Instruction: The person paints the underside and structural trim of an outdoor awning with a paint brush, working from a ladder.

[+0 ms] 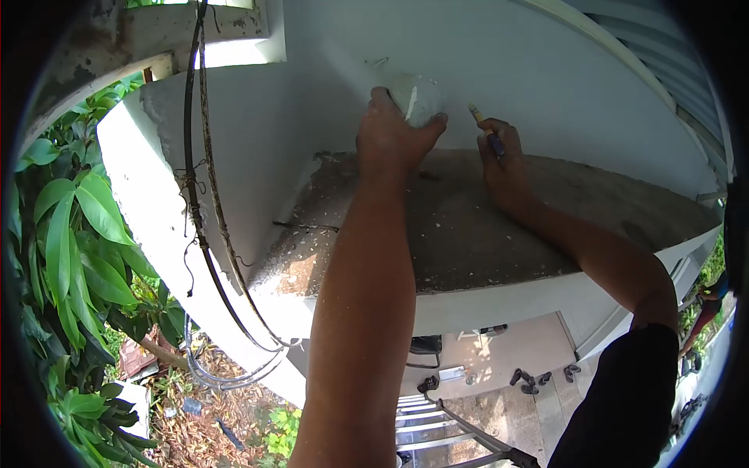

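Note:
My left hand [390, 132] is closed around a white, rounded container [425, 97] close to the pale wall. Its thumb and fingers grip the sides, and a bright strip of light crosses the surface; what is inside does not show clearly. To the right, my right hand [503, 156] is wrapped around a small paintbrush [495, 142] with a yellow and purple handle. The brush tip points up and left toward the wall, apart from the container. Both hands are above a dusty concrete ledge [468, 226] speckled with white flakes.
Dark cables [195, 156] hang down at the left, before a white wall edge. Below the ledge are a metal ladder [437, 425] and a tiled floor with several sandals [530, 382]. Leafy branches [86, 226] crowd the left side. Corrugated roofing [663, 54] is at upper right.

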{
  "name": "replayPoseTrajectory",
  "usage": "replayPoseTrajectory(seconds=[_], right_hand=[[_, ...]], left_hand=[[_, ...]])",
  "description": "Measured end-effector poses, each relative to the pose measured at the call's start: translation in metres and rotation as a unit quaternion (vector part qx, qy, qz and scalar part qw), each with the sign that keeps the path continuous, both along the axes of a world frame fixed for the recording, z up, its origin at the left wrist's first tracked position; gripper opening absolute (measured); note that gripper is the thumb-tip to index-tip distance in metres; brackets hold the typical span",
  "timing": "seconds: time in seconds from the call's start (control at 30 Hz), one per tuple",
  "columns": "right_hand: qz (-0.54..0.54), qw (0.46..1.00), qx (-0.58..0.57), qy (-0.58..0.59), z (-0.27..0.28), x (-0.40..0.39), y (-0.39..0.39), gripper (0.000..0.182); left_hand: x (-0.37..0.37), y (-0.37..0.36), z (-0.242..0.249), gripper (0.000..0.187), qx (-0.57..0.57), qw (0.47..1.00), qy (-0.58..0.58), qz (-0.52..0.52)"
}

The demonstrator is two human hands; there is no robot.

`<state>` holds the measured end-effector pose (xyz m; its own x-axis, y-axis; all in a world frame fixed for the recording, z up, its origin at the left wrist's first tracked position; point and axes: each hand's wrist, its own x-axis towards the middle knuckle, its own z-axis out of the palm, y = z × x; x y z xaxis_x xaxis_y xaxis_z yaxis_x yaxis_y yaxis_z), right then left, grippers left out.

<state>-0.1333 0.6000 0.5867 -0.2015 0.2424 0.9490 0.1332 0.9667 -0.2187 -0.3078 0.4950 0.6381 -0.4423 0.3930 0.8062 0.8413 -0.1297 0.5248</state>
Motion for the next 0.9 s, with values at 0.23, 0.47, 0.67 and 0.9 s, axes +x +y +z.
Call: replayPoseTrajectory(seconds=[0.23, 0.47, 0.67, 0.9], right_hand=[[0.053, 0.998, -0.015, 0.001, -0.001, -0.001, 0.001, 0.023], [0.092, 0.995, -0.032, 0.015, -0.003, -0.007, -0.003, 0.024], [0.126, 0.989, -0.076, 0.030, -0.001, -0.036, -0.001, 0.032], [0.194, 0.969, -0.086, 0.123, 0.044, -0.012, 0.002, 0.027]], left_hand=[[-0.006, -0.001, 0.003, 0.085, 0.066, 0.993, -0.101, 0.005], [-0.013, 0.007, -0.002, 0.087, 0.076, 0.990, -0.121, -0.016], [-0.080, 0.034, -0.018, 0.105, -0.025, 0.998, 0.034, 0.043], [-0.152, 0.077, -0.008, 0.086, -0.027, 0.998, 0.059, 0.017]])
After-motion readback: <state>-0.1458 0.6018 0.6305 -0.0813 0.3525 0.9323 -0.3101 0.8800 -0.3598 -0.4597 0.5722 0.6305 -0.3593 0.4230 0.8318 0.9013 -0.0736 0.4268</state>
